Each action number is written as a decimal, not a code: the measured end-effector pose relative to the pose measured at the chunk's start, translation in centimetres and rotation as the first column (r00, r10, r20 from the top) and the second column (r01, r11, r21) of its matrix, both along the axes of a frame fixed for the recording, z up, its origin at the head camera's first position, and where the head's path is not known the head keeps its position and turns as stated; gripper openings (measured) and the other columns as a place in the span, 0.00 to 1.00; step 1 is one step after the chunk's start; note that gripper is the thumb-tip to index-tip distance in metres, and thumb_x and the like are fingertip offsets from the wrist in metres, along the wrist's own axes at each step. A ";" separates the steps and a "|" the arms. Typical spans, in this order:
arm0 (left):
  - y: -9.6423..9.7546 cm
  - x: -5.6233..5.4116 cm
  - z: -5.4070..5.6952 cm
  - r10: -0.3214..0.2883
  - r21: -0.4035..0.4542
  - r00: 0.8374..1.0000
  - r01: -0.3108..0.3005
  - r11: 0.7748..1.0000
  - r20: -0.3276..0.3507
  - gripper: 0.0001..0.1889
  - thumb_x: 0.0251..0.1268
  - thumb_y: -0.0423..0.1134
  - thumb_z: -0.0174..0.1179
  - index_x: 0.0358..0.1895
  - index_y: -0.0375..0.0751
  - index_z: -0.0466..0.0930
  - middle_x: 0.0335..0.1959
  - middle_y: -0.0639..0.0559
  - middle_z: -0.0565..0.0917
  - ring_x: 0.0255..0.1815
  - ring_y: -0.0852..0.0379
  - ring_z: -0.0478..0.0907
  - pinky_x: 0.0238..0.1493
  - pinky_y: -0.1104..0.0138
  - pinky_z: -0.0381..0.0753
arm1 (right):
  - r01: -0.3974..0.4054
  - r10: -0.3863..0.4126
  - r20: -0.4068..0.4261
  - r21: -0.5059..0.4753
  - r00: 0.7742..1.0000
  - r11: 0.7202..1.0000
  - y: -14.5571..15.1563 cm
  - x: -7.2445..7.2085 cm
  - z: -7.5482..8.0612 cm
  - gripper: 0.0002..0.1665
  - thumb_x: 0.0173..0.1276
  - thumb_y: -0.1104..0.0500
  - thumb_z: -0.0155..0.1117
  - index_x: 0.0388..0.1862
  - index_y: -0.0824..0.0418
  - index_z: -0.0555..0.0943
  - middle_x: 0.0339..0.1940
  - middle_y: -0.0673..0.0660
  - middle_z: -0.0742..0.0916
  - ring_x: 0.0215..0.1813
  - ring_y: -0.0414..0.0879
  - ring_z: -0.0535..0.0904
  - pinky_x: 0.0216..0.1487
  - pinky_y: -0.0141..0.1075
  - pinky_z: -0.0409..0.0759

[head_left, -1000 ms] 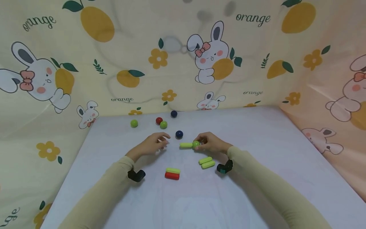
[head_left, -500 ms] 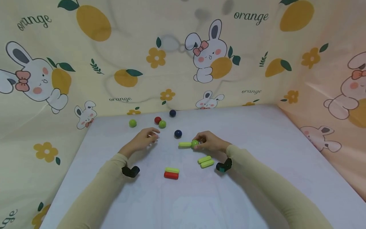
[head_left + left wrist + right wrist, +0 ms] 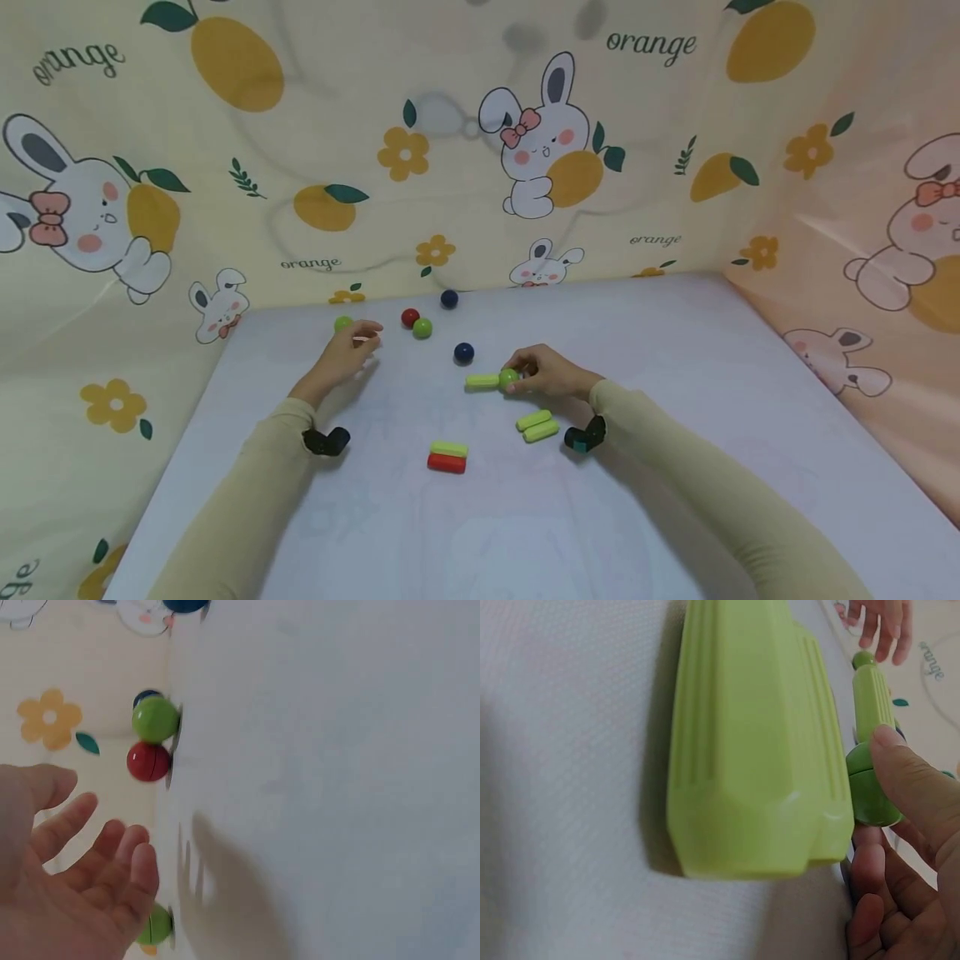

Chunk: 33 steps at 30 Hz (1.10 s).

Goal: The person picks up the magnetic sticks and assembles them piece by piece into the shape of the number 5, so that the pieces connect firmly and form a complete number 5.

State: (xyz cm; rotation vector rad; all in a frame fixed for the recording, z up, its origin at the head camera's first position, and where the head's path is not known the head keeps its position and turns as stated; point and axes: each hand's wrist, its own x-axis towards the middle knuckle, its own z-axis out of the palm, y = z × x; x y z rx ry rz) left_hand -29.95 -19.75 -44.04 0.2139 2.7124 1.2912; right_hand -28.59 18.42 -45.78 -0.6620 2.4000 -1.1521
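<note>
My right hand pinches a green ball between thumb and fingers, low over the table. End to end with that ball is a light green ridged stick, pointing left. At the back left my left hand hovers with fingers loosely spread and nothing in them. Just beyond it is another green ball, partly hidden by the hand; in the left wrist view this green ball shows past the fingers. A dark blue ball lies between the hands.
Toward the back edge lie a red ball, a green ball touching or close to it, and a dark blue ball. Two light green sticks lie before the right hand. Nearer, a yellow-green stick lies against a red stick.
My left hand has moved left and back, away from the stick and over to the far-left green ball. The right hand keeps its grip on its ball; the head view has shifted slightly.
</note>
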 end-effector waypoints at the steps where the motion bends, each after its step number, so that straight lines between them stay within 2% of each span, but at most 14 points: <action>1: -0.3 -0.2 0.0 0.018 0.010 1.000 -0.018 1.000 -0.011 0.21 0.80 0.39 0.48 0.69 0.34 0.69 0.66 0.32 0.73 0.64 0.35 0.76 0.59 0.52 0.80 | 0.001 -0.001 0.002 -0.001 1.000 1.000 0.0 0.1 0.0 0.20 0.66 0.58 0.73 0.55 0.64 0.83 0.44 0.57 0.84 0.41 0.45 0.71 0.43 0.34 0.71; 6: -1.7 -0.8 0.2 0.091 0.069 0.994 -0.087 0.994 -0.058 0.23 0.79 0.36 0.48 0.72 0.33 0.65 0.70 0.28 0.68 0.68 0.32 0.71 0.66 0.46 0.74 | 0.013 -0.013 0.014 0.002 1.000 1.000 0.0 0.0 -0.1 0.19 0.66 0.59 0.73 0.54 0.62 0.84 0.43 0.55 0.84 0.41 0.45 0.72 0.44 0.35 0.71; 11: -2.6 -1.5 0.2 0.164 0.086 0.986 -0.160 0.983 -0.042 0.29 0.78 0.39 0.50 0.77 0.37 0.58 0.76 0.29 0.62 0.74 0.32 0.62 0.73 0.42 0.65 | 0.015 -0.015 0.017 0.003 1.000 1.000 0.0 -0.1 -0.1 0.19 0.66 0.59 0.73 0.54 0.62 0.84 0.43 0.54 0.84 0.41 0.45 0.72 0.44 0.35 0.71; 15: -3.1 -2.4 0.0 0.185 0.008 0.983 -0.185 0.983 -0.014 0.33 0.77 0.41 0.50 0.81 0.40 0.51 0.81 0.31 0.52 0.81 0.30 0.50 0.79 0.39 0.52 | 0.018 -0.018 0.019 0.004 1.000 1.000 -0.1 -0.1 0.0 0.19 0.66 0.59 0.73 0.54 0.62 0.84 0.43 0.54 0.84 0.41 0.45 0.71 0.44 0.34 0.71; 19: -3.6 -3.2 -0.6 0.155 -0.100 0.988 -0.152 0.983 0.018 0.34 0.77 0.42 0.49 0.82 0.41 0.48 0.83 0.34 0.48 0.83 0.32 0.43 0.81 0.40 0.44 | 0.019 -0.019 0.028 0.005 0.999 1.000 -0.2 -0.1 -0.1 0.19 0.65 0.59 0.73 0.54 0.61 0.84 0.42 0.53 0.83 0.41 0.45 0.71 0.43 0.34 0.71; 25: -4.1 -4.0 -1.2 0.108 -0.184 0.992 -0.095 0.978 0.061 0.29 0.79 0.39 0.44 0.79 0.40 0.54 0.79 0.31 0.56 0.80 0.30 0.51 0.79 0.38 0.50 | 0.017 -0.017 0.040 0.000 0.999 1.000 -0.1 -0.1 -0.2 0.19 0.66 0.58 0.73 0.55 0.61 0.84 0.43 0.54 0.83 0.41 0.46 0.72 0.44 0.35 0.71; 30: -4.3 -4.1 -1.7 0.085 -0.201 0.996 -0.079 0.976 0.026 0.26 0.77 0.33 0.44 0.75 0.34 0.60 0.76 0.29 0.62 0.77 0.30 0.57 0.78 0.40 0.54 | 0.024 -0.024 0.046 0.000 0.999 1.000 0.0 -0.1 0.0 0.19 0.66 0.58 0.73 0.55 0.61 0.83 0.43 0.54 0.83 0.41 0.46 0.72 0.44 0.36 0.71; 33: -4.5 -3.8 -1.8 0.098 -0.205 0.995 -0.091 0.975 0.025 0.25 0.76 0.31 0.45 0.74 0.34 0.62 0.74 0.28 0.64 0.76 0.30 0.59 0.77 0.40 0.56 | 0.024 -0.024 0.051 0.004 0.998 1.000 0.0 -0.1 0.1 0.20 0.66 0.57 0.73 0.55 0.60 0.83 0.44 0.54 0.83 0.41 0.46 0.72 0.45 0.36 0.72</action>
